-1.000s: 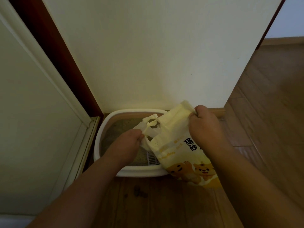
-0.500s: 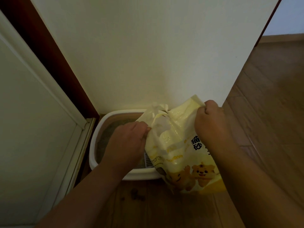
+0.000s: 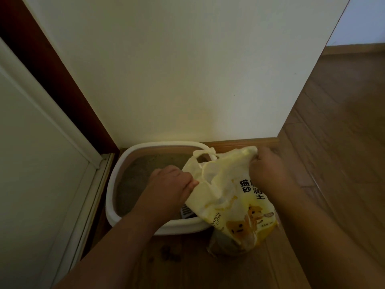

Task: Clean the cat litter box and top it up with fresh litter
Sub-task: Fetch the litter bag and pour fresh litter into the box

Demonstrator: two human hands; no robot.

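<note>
Behind litter bag [image 3: 233,197], litter box [image 3: 145,148] corner hidden; scoop [image 3: 185,210] barely visible.

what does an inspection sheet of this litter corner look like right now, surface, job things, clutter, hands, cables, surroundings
surface: wood plank floor, dimly lit
job's things: white litter box on the floor against the wall, grey litter inside; yellow cat litter bag standing at the box's right front corner, top leaning over the rim; slotted white part, maybe a scoop, showing under the bag
clutter: dark crumbs on the floor in front of the box
grippers: left hand pinches the bag's left top edge; right hand grips its right top corner
cables: nothing seen
surroundings: white wall, wooden baseboard, white sliding door frame at left
</note>
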